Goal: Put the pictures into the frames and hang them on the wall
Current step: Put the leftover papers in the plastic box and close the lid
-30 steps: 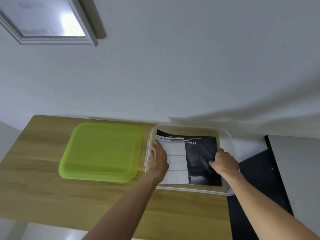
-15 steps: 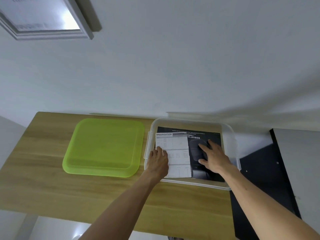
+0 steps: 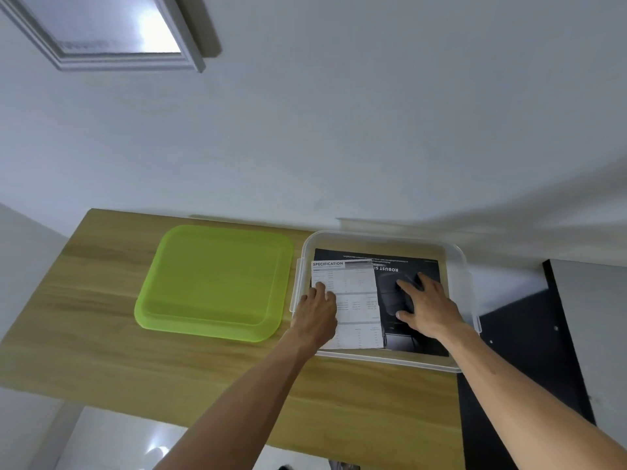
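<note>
A clear plastic box (image 3: 461, 266) stands on the wooden table (image 3: 101, 334) by the wall. Inside lie a black printed picture (image 3: 390, 266) and, over its left part, a white "SPECIFICATION" sheet (image 3: 359, 300). My left hand (image 3: 317, 308) rests on the white sheet's left edge, fingers slightly bent; whether it pinches the sheet I cannot tell. My right hand (image 3: 425, 305) lies flat with spread fingers on the black picture. A grey picture frame (image 3: 101, 32) hangs on the wall at the upper left.
A translucent green lid (image 3: 213, 283) lies flat on the table left of the box. A black board (image 3: 529, 351) with small holes sits at the table's right end, against the white wall.
My right hand left the black picture's right edge and moved left to lie flat on its middle. The left hand stayed on the white sheet.
</note>
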The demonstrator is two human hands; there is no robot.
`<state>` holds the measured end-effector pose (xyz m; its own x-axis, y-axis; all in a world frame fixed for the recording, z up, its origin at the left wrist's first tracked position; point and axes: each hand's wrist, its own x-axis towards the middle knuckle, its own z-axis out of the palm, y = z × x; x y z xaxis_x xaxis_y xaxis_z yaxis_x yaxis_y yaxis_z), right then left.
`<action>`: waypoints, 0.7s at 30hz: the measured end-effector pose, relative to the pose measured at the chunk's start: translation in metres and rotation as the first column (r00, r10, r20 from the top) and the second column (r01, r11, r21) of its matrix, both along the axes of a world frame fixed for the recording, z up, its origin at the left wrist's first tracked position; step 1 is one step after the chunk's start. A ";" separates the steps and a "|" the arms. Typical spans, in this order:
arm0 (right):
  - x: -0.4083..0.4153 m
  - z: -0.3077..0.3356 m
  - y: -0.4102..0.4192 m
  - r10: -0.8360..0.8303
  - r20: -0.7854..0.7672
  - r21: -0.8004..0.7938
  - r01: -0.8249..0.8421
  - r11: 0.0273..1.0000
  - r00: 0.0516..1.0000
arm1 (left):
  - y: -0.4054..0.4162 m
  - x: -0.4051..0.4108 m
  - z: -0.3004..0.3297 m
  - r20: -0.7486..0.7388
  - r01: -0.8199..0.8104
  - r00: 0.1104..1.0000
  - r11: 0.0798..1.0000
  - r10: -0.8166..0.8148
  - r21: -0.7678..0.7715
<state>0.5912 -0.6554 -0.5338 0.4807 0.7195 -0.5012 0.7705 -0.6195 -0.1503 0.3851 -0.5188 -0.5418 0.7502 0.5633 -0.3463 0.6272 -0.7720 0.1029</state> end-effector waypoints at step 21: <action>-0.216 0.050 0.208 0.097 -0.103 0.324 -0.058 0.944 0.990 | 0.208 -0.218 0.033 0.189 -0.498 0.840 0.861 0.508 -0.100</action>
